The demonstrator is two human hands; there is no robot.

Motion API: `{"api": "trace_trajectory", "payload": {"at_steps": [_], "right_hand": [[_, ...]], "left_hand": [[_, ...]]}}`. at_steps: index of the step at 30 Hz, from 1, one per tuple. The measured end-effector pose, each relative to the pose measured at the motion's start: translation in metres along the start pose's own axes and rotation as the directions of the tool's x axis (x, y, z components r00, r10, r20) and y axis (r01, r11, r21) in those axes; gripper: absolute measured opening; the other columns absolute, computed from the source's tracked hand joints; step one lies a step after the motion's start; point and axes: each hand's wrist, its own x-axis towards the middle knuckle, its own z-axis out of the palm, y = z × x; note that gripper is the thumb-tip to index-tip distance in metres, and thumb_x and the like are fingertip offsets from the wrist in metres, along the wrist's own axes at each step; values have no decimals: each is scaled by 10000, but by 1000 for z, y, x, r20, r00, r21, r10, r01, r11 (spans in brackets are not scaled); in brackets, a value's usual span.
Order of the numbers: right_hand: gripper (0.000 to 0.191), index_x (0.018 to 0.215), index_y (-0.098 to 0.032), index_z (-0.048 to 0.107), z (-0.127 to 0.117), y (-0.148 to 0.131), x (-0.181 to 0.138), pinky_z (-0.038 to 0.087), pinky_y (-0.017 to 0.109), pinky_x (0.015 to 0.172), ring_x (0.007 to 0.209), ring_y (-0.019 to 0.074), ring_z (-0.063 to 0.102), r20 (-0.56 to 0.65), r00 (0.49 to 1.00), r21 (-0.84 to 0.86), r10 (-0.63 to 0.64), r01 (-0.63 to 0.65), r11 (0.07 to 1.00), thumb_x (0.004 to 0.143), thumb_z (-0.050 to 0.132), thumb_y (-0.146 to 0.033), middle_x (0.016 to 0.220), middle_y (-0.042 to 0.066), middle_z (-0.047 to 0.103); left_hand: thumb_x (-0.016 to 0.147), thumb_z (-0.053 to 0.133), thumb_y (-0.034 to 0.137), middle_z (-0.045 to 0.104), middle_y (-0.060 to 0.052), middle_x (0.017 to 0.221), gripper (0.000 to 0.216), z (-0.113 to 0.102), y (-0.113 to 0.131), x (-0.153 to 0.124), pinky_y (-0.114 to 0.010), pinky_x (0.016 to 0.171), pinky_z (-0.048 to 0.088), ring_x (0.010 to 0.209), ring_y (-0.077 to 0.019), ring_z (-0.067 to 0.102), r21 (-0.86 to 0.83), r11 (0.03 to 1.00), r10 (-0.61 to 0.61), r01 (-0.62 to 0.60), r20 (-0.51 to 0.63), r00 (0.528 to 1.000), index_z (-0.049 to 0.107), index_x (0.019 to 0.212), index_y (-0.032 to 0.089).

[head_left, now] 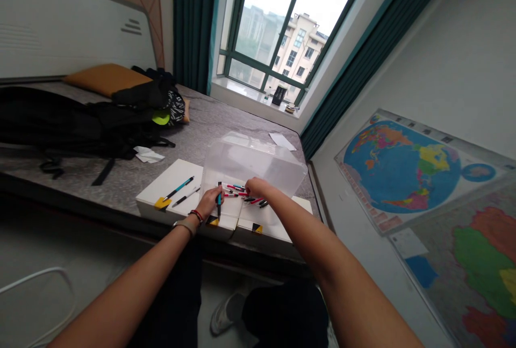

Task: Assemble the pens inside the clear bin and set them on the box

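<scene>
My left hand (pixel 210 201) is closed around a blue and black pen (pixel 219 206), held upright over the front of a white box (pixel 151 197). My right hand (pixel 255 187) is curled, knuckles up, over several loose red, blue and black pens (pixel 231 195). Its fingertips are hidden, so I cannot make out what they hold. To the left of my left hand, a blue and black pen (pixel 178 189) and a white and black pen (pixel 186 196) lie apart on the white box. Behind the loose pens is a translucent plastic container (pixel 253 162).
A second white box (pixel 302 206) adjoins the first on the grey bed surface (pixel 242 119). Crumpled tissue (pixel 149 154) and a black bag (pixel 80 122) lie to the left. White paper (pixel 282 141) rests behind the container. A map (pixel 403 165) covers the right wall.
</scene>
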Motion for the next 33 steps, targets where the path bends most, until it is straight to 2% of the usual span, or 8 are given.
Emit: {"api": "trace_trajectory", "payload": {"at_steps": [5, 10, 17, 19, 21, 26, 29, 33], "right_hand": [[215, 930, -177, 758, 7, 0, 2, 499, 265, 710, 855, 239, 697, 16, 998, -37, -67, 67, 997, 769, 614, -178, 1004, 139, 731], [209, 916, -165, 757, 11, 2, 5, 512, 301, 718, 862, 261, 699, 18, 996, -89, -85, 86, 992, 785, 594, -177, 1002, 155, 727], [341, 1089, -183, 724, -11, 20, -7, 497, 275, 825, 988, 231, 673, -48, 996, -137, -69, 62, 989, 790, 582, -104, 1147, 136, 690], [333, 1088, -178, 721, -17, 24, -11, 495, 269, 827, 994, 224, 670, -68, 996, -137, -56, 46, 989, 799, 575, -98, 1152, 139, 687], [299, 1061, -172, 729, -20, 25, -15, 504, 283, 809, 973, 233, 677, -31, 999, -147, -18, 14, 989, 812, 573, -116, 1130, 151, 693], [278, 1026, -161, 746, -8, 22, -13, 516, 290, 784, 944, 253, 684, 122, 992, -158, 38, -18, 987, 771, 633, -157, 1091, 159, 707], [283, 1029, -175, 747, 3, 22, -9, 519, 286, 766, 922, 248, 690, 112, 994, -143, 18, -2, 990, 775, 622, -166, 1080, 149, 712], [282, 1038, -206, 743, 12, 25, -6, 523, 303, 770, 932, 257, 689, 57, 998, -127, -13, 20, 992, 786, 623, -172, 1071, 139, 715]], "left_hand": [[898, 425, 526, 443, 22, 540, 440, 1, 1, -1, -247, 514, 345, 505, -114, 415, -41, 999, -16, 17, 37, 999, 479, 622, 187], [883, 433, 524, 444, 15, 531, 433, 2, 6, -2, -252, 505, 340, 500, -118, 404, -26, 999, -33, 33, 20, 999, 470, 607, 193], [876, 425, 528, 440, 17, 530, 424, 5, 17, -6, -258, 509, 346, 490, -119, 396, -5, 999, -36, 37, 36, 999, 448, 603, 204], [877, 428, 517, 435, 20, 527, 414, 6, 21, -7, -259, 505, 343, 484, -117, 393, -17, 999, -44, 45, 42, 998, 439, 605, 206], [877, 431, 502, 433, 21, 523, 403, 7, 24, -9, -259, 496, 334, 479, -114, 392, -31, 998, -49, 50, 46, 998, 429, 603, 207], [875, 443, 508, 413, 35, 510, 411, 6, 21, -8, -247, 471, 319, 448, -98, 377, -40, 997, -65, 68, 65, 996, 417, 600, 203], [868, 459, 530, 389, 45, 519, 428, 4, 13, -6, -235, 434, 267, 430, -83, 347, -64, 995, -78, 82, 74, 994, 415, 600, 199], [869, 464, 545, 375, 48, 513, 443, 4, 7, -4, -232, 429, 262, 429, -81, 343, -68, 995, -67, 72, 72, 995, 411, 597, 198]]}}
